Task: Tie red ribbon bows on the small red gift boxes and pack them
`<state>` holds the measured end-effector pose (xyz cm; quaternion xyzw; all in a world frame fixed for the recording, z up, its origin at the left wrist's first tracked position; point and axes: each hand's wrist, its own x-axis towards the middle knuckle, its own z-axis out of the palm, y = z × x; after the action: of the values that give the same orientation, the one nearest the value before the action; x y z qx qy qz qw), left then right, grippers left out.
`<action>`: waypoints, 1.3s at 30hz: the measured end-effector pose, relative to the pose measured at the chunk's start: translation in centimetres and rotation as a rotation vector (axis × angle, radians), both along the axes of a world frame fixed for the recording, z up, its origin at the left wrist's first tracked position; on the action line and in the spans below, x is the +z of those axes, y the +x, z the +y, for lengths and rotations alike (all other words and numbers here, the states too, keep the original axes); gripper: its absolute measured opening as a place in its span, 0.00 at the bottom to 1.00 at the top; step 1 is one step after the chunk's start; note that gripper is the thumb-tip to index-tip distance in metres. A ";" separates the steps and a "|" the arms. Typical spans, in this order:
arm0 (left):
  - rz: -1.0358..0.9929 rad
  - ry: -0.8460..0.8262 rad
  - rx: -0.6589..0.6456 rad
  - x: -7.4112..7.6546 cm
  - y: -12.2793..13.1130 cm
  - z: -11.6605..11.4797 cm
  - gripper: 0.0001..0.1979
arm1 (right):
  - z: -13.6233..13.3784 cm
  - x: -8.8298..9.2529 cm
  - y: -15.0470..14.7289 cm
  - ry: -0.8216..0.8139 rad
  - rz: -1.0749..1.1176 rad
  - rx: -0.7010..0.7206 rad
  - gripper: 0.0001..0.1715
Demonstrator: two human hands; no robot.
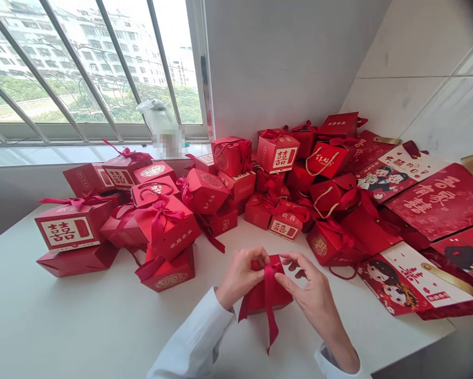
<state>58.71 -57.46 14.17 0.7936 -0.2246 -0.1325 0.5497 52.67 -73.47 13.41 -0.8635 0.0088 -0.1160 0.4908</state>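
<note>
A small red gift box [255, 301] sits on the white table directly in front of me. Dark red ribbon [271, 310] is looped at its top, with two tails draped down the near side. My left hand [242, 276] is closed, thumb and fingertips pinching the ribbon at the knot. On the other side, my right hand [313, 287] has its thumb at the knot's edge and its fingers curved but spread apart. Whether that thumb presses on the ribbon is hard to make out.
Piled red gift boxes [169, 226] with bows cover the table's [82, 326] back and left. More boxes [331, 195] are heaped at back right. Red gift bags [428, 200] lie along the right edge. A barred window [102, 68] and a plastic bag [157, 118] are behind.
</note>
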 end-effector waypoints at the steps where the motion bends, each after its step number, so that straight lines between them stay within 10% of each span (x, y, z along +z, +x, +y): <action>1: -0.007 0.000 -0.005 -0.1 0.0 0.0 0.04 | 0.2 0.0 0.3 0.011 -0.014 0.026 0.14; 15: -0.054 0.001 -0.172 0.6 0.9 1.1 0.04 | 0.5 -1.2 3.0 0.167 0.100 0.001 0.16; 31: 0.125 -0.100 -0.200 0.3 0.9 1.2 0.09 | 2.0 -1.1 -1.3 0.314 0.176 -0.022 0.18; 39: 0.185 -0.060 -0.187 1.0 0.9 1.5 0.12 | 1.7 -0.3 -0.8 -0.047 0.071 0.009 0.21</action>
<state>59.57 -55.98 15.17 0.7369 -0.2497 -0.2490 0.5767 51.82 -71.81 13.11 -0.8784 0.0195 -0.0833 0.4702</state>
